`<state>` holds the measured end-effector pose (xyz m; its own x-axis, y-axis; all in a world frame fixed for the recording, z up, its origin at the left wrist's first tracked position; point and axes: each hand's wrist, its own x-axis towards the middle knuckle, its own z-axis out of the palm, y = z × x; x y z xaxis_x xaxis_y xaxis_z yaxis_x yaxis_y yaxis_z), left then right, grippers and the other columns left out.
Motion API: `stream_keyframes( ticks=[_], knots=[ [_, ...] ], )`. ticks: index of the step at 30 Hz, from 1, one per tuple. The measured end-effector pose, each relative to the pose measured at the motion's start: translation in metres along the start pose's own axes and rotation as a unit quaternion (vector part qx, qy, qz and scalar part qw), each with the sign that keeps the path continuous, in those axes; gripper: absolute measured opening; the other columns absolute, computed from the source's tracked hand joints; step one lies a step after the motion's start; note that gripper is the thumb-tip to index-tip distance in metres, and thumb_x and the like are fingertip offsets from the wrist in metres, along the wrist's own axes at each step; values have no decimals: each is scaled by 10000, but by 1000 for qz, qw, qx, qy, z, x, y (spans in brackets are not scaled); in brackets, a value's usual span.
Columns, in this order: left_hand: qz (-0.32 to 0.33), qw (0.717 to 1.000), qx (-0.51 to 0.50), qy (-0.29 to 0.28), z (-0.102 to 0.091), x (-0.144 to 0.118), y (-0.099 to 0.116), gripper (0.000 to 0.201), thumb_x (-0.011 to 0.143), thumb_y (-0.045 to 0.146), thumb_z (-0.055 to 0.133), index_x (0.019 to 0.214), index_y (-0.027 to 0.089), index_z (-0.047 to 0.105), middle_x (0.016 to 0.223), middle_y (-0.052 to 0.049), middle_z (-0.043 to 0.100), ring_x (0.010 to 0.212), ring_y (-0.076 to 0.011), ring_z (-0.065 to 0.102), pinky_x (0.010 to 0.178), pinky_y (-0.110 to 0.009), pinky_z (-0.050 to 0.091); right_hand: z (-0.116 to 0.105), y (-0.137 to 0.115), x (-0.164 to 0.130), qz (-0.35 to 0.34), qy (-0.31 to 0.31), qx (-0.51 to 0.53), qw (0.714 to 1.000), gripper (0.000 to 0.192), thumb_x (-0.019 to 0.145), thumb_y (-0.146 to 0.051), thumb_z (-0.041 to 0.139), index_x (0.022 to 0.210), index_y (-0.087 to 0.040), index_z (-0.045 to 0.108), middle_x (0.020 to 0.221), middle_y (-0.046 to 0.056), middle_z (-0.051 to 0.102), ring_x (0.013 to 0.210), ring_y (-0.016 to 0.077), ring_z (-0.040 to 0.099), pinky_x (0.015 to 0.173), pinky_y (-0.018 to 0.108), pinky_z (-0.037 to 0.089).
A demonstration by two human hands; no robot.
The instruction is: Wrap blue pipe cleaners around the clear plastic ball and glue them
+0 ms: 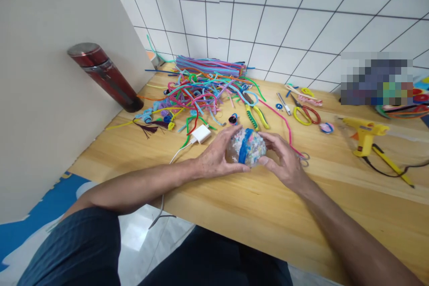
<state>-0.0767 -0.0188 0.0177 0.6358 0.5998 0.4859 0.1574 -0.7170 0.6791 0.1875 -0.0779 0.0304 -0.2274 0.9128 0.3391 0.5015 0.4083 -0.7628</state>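
Observation:
Both my hands cup a clear, roundish bundle (pixel 252 148) filled with pale speckled bits. A blue pipe cleaner (pixel 244 145) wraps over its middle. My left hand (pixel 216 156) grips its left side, fingers curled over the top. My right hand (pixel 284 158) holds its right side with the fingertips. The bundle rests low over the wooden table (pixel 234 205), near its middle.
A heap of coloured pipe cleaners (pixel 204 87) lies behind. Close by are a white charger (pixel 201 133), green-yellow pliers (pixel 255 117), yellow-red scissors (pixel 305 114), a yellow glue gun (pixel 365 136) with its cord, and a red flask (pixel 103 76) leaning on the left wall.

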Motion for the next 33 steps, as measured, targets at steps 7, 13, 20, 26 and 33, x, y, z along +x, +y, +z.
stream_keyframes(
  ticks=[7, 13, 20, 26, 33],
  knots=[
    [-20, 999, 38, 23, 0, -1, 4, 1045, 800, 679, 869, 1615, 271, 357, 1573, -207, 494, 1517, -423, 476, 1241, -676, 447, 3, 0, -1, 33, -55, 32, 997, 593, 1010, -501, 658, 1527, -234, 542, 1377, 144, 738, 1184, 309, 738, 1008, 474, 605],
    [-40, 999, -22, 31, 5, -3, 2, 959, 817, 584, 892, 1555, 257, 374, 1494, -174, 549, 1411, -377, 594, 1196, -614, 514, 0, -12, 4, 23, -38, 36, 998, 616, 977, -537, 700, 1505, -242, 581, 1377, 146, 750, 1130, 294, 755, 969, 473, 624],
    [-58, 998, -32, 21, 12, 8, 16, 1064, 794, 598, 910, 1604, 255, 311, 1587, -202, 485, 1518, -403, 505, 1273, -665, 426, -23, -26, 20, 52, 43, -18, 998, 403, 976, -526, 694, 1256, -242, 751, 1188, 101, 814, 1030, 268, 769, 965, 461, 612],
    [-50, 998, -45, -19, 23, 23, 27, 1015, 760, 540, 947, 1564, 254, 399, 1546, -183, 532, 1474, -377, 546, 1260, -641, 464, -59, -9, 10, 124, 120, -94, 981, 331, 916, -492, 691, 1087, -230, 802, 1027, 75, 829, 876, 242, 748, 799, 401, 593],
    [-25, 998, -54, 29, 40, 17, 7, 996, 797, 480, 930, 1588, 261, 364, 1551, -180, 505, 1484, -378, 530, 1255, -641, 475, -129, 50, -73, 270, 387, -176, 864, 406, 785, -609, 723, 846, -209, 692, 751, 19, 712, 703, 204, 643, 701, 358, 533]
  ],
)
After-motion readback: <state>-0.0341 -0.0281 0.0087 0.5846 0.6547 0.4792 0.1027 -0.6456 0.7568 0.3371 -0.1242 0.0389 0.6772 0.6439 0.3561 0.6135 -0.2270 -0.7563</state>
